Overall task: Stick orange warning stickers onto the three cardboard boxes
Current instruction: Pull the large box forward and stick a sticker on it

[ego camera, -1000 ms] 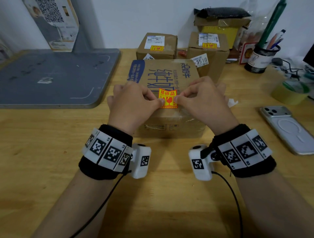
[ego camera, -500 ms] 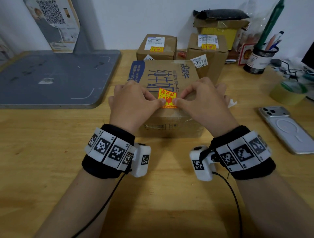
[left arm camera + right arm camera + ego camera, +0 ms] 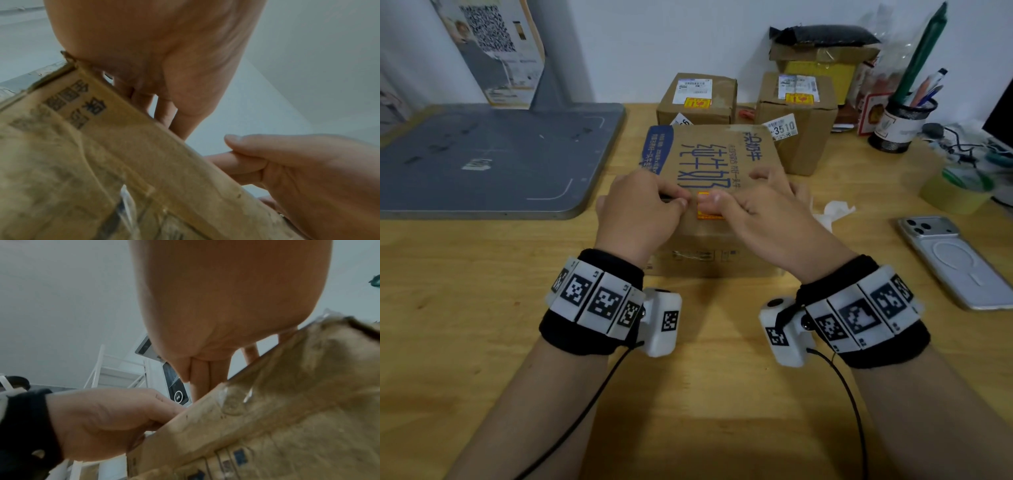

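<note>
The big cardboard box (image 3: 722, 161) with blue characters lies in front of me; its side fills the wrist views (image 3: 102, 162) (image 3: 287, 418). An orange sticker (image 3: 705, 216) lies flat on its top near the front edge. My right hand (image 3: 760, 209) (image 3: 226, 296) presses its thumb across the sticker and hides most of it. My left hand (image 3: 643, 205) (image 3: 154, 48) rests on the box top, thumb tip at the sticker's left edge. Two smaller boxes behind, left (image 3: 697, 113) and right (image 3: 804, 137), each carry an orange sticker on top.
A grey board (image 3: 482, 154) covers the desk's left. On the right lie a phone (image 3: 959, 260), a tape roll (image 3: 955, 195) and a pen cup (image 3: 900, 126). Crumpled white paper (image 3: 832, 212) sits by the box. A yellow box (image 3: 822, 68) stands at the back.
The sticker, held up by both hands above the box, now lies flat on its top. The right thumb has slid over it and the left fingers have let go.
</note>
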Tool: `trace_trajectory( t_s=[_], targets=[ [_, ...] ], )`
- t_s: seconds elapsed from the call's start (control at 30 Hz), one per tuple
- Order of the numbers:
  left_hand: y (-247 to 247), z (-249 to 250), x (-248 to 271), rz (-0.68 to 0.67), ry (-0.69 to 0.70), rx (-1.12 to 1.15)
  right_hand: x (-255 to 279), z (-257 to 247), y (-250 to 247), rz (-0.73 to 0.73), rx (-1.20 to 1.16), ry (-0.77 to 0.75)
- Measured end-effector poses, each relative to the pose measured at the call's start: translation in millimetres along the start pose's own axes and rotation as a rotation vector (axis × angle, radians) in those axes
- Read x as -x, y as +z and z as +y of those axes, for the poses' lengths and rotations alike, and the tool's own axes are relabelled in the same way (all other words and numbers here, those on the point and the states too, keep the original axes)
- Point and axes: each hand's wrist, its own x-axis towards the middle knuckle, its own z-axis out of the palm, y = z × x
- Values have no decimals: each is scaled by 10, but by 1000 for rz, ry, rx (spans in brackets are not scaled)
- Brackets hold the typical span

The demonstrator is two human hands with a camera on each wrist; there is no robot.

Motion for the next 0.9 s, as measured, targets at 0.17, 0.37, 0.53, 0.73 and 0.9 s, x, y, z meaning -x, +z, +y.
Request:
trace_trajectory(
  t_s=[0.17, 0.37, 0.53, 0.73, 0.9],
  targets=[
    [-20, -17, -3, -40, -10, -39, -150, -69, 9, -52, 79, 21],
    [-24, -16, -18, -40, -22, -60, -19, -94, -19, -14, 150, -22],
    [-33, 5, -31, -71, -51, -84, -111, -41, 58, -1, 129, 71],
    [-51, 31, -65, -121, -89, -76, 5, -26, -69, 43, 115, 67],
    [-40, 74, -66, -120, -104, -115, -2, 96, -54, 32, 92, 160]
  ],
)
